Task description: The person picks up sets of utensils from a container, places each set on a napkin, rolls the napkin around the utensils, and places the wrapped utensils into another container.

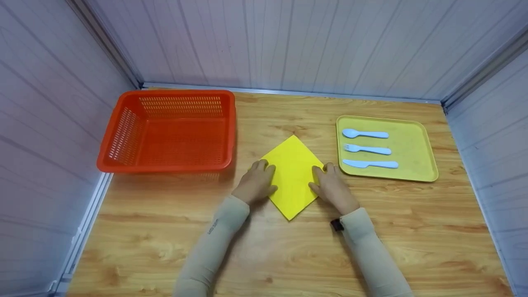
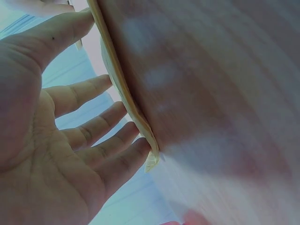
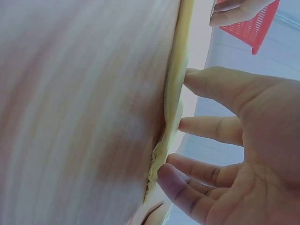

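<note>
A folded yellow cloth (image 1: 292, 177) lies flat on the wooden table, turned like a diamond with one corner toward me. My left hand (image 1: 256, 181) rests on its left corner, fingertips spread along the edge. On the opposite corner rests my right hand (image 1: 332, 187), its fingers likewise spread. Seen from the left wrist, the left fingers (image 2: 89, 133) are nearly straight and touch the cloth's edge (image 2: 123, 89). From the right wrist, layered, slightly frayed cloth edges (image 3: 173, 89) show under the right fingertips (image 3: 187, 124).
A red plastic basket (image 1: 167, 168) with slotted walls stands at the back left. Right of the cloth, a yellow tray (image 1: 412, 152) bears a white spoon (image 1: 365, 134), fork (image 1: 367, 149) and knife (image 1: 370, 164). Pale panel walls (image 1: 268, 45) enclose the table (image 1: 288, 264) on three sides.
</note>
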